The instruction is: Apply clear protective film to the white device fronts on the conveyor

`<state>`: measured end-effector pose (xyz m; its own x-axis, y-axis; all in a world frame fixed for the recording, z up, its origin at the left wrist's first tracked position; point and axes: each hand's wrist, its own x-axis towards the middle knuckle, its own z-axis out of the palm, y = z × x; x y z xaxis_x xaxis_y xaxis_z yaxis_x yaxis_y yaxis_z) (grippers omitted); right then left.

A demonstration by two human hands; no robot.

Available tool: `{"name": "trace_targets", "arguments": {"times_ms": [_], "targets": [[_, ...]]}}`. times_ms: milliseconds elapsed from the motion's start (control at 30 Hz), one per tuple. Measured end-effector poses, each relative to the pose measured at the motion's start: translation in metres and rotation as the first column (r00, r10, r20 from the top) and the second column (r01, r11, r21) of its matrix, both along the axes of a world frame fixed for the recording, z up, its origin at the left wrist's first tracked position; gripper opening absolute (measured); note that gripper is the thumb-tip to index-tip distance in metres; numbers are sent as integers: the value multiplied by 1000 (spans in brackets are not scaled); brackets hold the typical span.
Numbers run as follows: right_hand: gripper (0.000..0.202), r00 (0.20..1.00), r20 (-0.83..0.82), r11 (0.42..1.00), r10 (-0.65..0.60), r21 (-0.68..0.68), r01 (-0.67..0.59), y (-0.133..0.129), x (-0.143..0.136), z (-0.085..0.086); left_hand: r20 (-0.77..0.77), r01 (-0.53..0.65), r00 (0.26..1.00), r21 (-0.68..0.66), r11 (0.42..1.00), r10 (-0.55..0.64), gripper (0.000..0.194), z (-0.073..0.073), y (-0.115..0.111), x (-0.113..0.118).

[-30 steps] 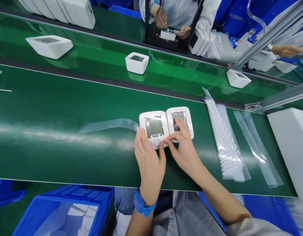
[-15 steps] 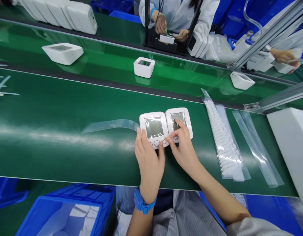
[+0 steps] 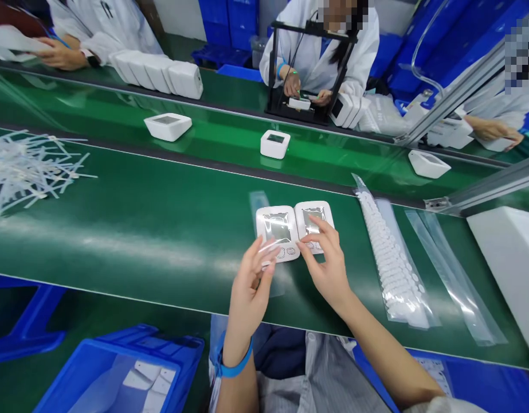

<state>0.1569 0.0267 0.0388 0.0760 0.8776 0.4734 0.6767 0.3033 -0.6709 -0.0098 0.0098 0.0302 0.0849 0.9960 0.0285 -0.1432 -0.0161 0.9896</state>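
Note:
Two white handheld monitors with grey screens and round button outlines lie side by side on the green work surface. The left monitor (image 3: 278, 229) has my left hand (image 3: 249, 289) at its lower left corner, fingers apart and partly smeared by motion. On the right monitor (image 3: 309, 218) rests a finger of my right hand (image 3: 326, 264). Its thumb and index finger are pinched by the seam between the two monitors; anything between them is too small to make out. A clear film strip (image 3: 259, 200) shows beyond the left monitor's upper left edge, its middle hidden or hard to see.
To the right lie a film bag of white round pieces (image 3: 393, 264), clear strips (image 3: 455, 275) and a white box (image 3: 509, 275). A pile of thin strips (image 3: 27, 166) is at left. White monitors (image 3: 275, 144) sit on the belt beyond; co-workers sit across. A blue bin (image 3: 118, 350) stands below.
My left hand has drawn back from the left monitor's face. The clear strip, which stretched out to the left, now runs near upright by that monitor. The view has shifted left.

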Motion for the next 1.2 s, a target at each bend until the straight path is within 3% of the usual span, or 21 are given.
{"name": "trace_targets", "arguments": {"times_ms": [100, 233, 333, 467, 600, 867, 967, 1033, 1133, 1200], "targets": [[17, 989, 28, 969, 147, 198, -149, -11, -6, 16, 59, 106, 993, -42, 993, -104, 46, 0, -4, 9], [20, 957, 105, 933, 269, 218, -286, -21, -7, 23, 66, 124, 991, -66, 990, -119, 47, -1, -7, 17], [18, 969, 71, 942, 238, 225, -248, -24, -1, 20, 71, 111, 992, -73, 991, -106, 51, -1, -8, 21], [19, 979, 27, 960, 201, 193, -202, -28, 7, 19, 120, 202, 973, -40, 979, -196, 45, 2, -11, 24], [18, 980, -43, 972, 195, 145, -187, -31, 11, 24, -47, 269, 962, 22, 963, -268, 49, 3, -14, 26], [11, 967, -220, 992, 126, 5, -128, -36, 11, 20, -251, 240, 949, 173, 955, -193, 45, 0, -17, 38], [13, 970, -150, 981, 193, 40, -189, -44, 12, 29, -292, 168, 951, 207, 964, -103, 46, -2, -17, 38], [14, 967, -78, 971, 240, 31, -239, -47, 19, 35, -348, 30, 935, 263, 964, 65, 48, -3, -15, 32], [9, 989, -44, 983, 139, -118, -144, -39, 42, 37, -466, -179, 809, 387, 905, 359, 52, -5, -7, 19], [10, 999, -37, 960, 31, -278, -40, -26, 61, 31, -555, -210, 709, 424, 881, 436, 52, -7, -1, 13]]}}
